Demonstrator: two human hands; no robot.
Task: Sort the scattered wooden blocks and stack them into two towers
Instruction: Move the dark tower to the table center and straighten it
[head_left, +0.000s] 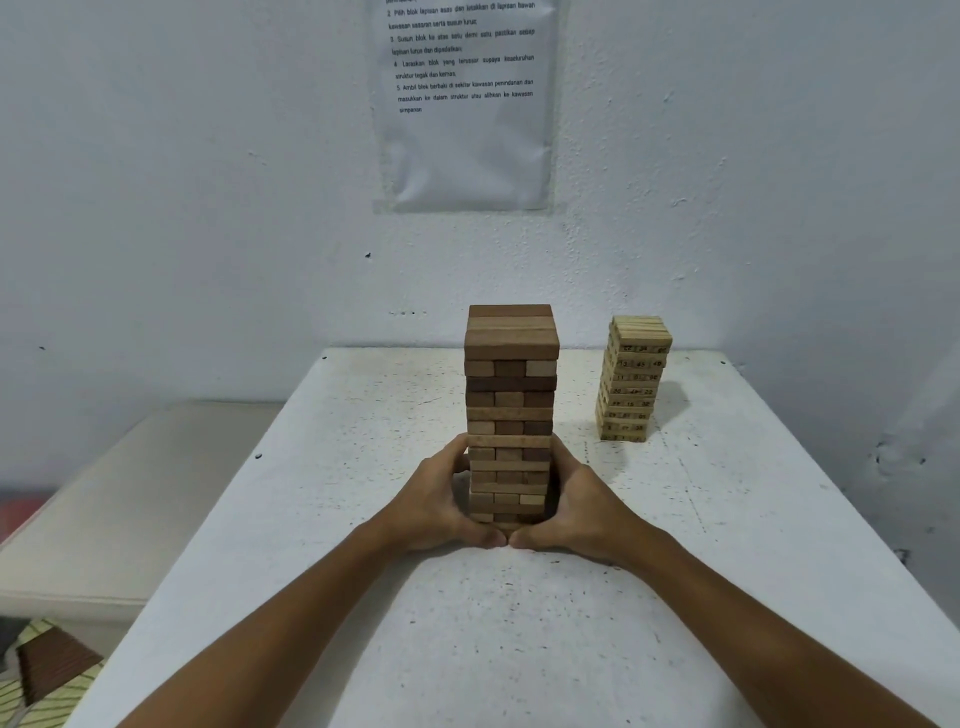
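Wooden tower (510, 395): upright, mid-counter, brown blocks in crossed layers
Left hand (434, 499): fingers curled round tower's lower left side, gripping
Right hand (576, 501): fingers wrapped round lower right side, thumb tips meeting at base
Pale tower (631, 379): numbered blocks, far right, well apart
Counter (727, 519): white, speckled
Paper sheet (464, 98): on wall behind

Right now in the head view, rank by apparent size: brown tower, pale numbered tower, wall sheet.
1. wall sheet, cropped at top
2. brown tower
3. pale numbered tower
The pale tower stands farther back, so true size is unsure.
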